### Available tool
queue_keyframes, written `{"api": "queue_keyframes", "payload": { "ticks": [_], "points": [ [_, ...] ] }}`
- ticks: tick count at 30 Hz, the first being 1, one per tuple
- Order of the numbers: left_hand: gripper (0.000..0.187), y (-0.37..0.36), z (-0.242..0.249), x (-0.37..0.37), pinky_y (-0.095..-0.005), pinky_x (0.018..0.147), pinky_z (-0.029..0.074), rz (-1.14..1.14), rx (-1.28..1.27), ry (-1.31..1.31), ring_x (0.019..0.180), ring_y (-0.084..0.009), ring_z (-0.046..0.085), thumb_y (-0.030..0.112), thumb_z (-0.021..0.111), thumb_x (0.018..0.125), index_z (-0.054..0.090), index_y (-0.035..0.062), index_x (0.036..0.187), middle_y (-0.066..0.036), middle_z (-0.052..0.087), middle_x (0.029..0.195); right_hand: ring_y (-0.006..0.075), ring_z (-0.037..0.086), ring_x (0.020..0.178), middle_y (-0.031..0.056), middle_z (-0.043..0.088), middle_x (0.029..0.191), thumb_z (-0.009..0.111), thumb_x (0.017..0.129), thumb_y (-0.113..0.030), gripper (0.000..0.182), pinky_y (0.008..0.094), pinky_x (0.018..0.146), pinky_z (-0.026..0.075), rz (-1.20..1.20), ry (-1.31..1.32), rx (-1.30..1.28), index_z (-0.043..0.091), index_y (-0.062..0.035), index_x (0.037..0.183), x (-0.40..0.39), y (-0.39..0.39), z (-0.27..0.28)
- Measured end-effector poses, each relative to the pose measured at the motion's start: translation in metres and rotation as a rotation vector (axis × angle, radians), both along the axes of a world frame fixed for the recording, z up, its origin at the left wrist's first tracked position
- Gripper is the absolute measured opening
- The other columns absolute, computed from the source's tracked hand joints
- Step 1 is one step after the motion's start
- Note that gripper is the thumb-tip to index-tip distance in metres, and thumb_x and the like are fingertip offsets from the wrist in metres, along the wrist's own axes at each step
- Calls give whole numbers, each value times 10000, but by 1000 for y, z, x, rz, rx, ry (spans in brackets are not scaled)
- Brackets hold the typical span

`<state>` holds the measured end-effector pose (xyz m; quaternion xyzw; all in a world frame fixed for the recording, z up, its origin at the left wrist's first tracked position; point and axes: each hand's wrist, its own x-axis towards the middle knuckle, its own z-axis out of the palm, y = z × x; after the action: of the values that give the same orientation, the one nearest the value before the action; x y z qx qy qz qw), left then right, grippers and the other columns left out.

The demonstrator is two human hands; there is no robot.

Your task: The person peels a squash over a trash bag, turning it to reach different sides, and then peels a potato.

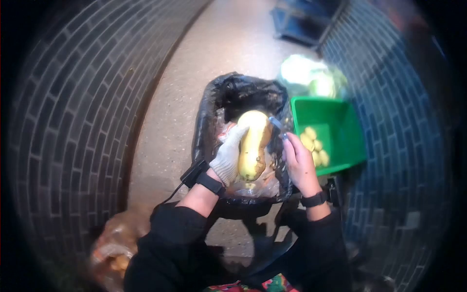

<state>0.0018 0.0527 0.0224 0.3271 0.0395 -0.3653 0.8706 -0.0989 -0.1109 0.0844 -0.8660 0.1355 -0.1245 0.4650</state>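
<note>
Gloved left hand (230, 155) holds squash (253, 146); right hand (299, 163), seemingly a peeler (276, 122)

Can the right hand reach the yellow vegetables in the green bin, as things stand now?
Probably yes: the right hand appears close to the open green bin, and nothing visible covers the yellow vegetables. However, the hand holds a slim tool, which may hinder grasping.

The left hand (229, 152) is covering one flank of the yellow squash (253, 146); the right hand (298, 163) is hiding part of the slim tool (276, 123). Beyond both hands, glare is washing out a pale bundle (314, 77), and a blurred dark-blue object (299, 22) is crossing the top edge. Below the hands, patterned cloth (278, 284) is running off the bottom edge.
</note>
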Motion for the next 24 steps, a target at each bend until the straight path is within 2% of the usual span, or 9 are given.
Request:
{"api": "queue_keyframes", "payload": {
  "ticks": [3, 7, 13, 16, 18, 19, 21, 22, 24],
  "points": [
    [386, -6, 7, -11, -293, 855, 530, -76, 105, -54, 993, -150, 626, 340, 586, 1014, 534, 97, 1310, -65, 625, 1178, 423, 661, 822, 248, 669, 885, 513, 1018, -202, 257, 445, 712, 523, -15, -65, -19, 612, -26, 1176, -3, -12, -19],
    [500, -12, 6, -14, -309, 939, 491, 6, 678, -519, 1104, -175, 573, 386, 545, 1031, 472, 11, 1353, -109, 577, 1252, 455, 630, 799, 247, 663, 859, 519, 1005, -204, 205, 514, 690, 504, -18, -8, -77, 611, -28, 1058, -3, -15, -29],
    [451, -34, 6, -13, -312, 889, 510, 41, 747, -617, 1050, -173, 601, 384, 528, 1037, 542, 13, 1293, -107, 613, 1189, 450, 636, 755, 253, 648, 771, 478, 1021, -220, 216, 535, 679, 498, -39, 100, -225, 553, -18, 1009, 0, -19, -42],
    [452, -42, 10, -12, -310, 835, 528, 85, 873, -633, 1006, -164, 617, 391, 524, 1036, 553, 12, 1281, -103, 625, 1166, 448, 638, 767, 250, 649, 818, 470, 1016, -196, 200, 534, 683, 504, -41, 151, -264, 542, -10, 998, 1, -17, -50],
    [488, -42, 0, -5, -285, 533, 527, -8, 792, -617, 663, -170, 623, 509, 456, 1028, 526, 67, 1223, -101, 628, 934, 446, 638, 772, 253, 648, 843, 470, 1015, -193, 199, 532, 688, 506, -43, 135, -263, 540, -8, 1000, -1, -16, -52],
    [488, -43, 1, -7, -285, 533, 527, -13, 792, -619, 663, -170, 623, 509, 456, 1028, 526, 67, 1223, -101, 628, 934, 445, 639, 776, 255, 647, 867, 471, 1014, -191, 197, 529, 693, 507, -38, 123, -266, 539, -7, 1001, -3, -15, -53],
    [445, -46, 7, -14, -293, 754, 551, 34, 755, -485, 916, -158, 649, 410, 518, 1036, 587, 16, 1233, -92, 661, 1072, 443, 640, 781, 254, 647, 885, 472, 1013, -189, 198, 527, 699, 509, -50, 100, -292, 538, -3, 998, -3, -14, -57],
    [445, -47, 3, -16, -293, 754, 551, 33, 756, -484, 916, -158, 649, 410, 518, 1036, 587, 16, 1233, -92, 661, 1072, 442, 642, 786, 253, 646, 903, 473, 1013, -188, 200, 525, 706, 511, -59, 78, -320, 536, 1, 994, -4, -13, -57],
    [518, -50, -4, -17, -300, 532, 533, 84, 835, -468, 675, -169, 631, 525, 443, 1027, 578, 48, 1178, -96, 643, 894, 439, 644, 793, 250, 647, 903, 474, 1011, -184, 200, 522, 710, 514, -44, 98, -307, 541, 4, 1004, -6, -12, -55]
  ]
}}
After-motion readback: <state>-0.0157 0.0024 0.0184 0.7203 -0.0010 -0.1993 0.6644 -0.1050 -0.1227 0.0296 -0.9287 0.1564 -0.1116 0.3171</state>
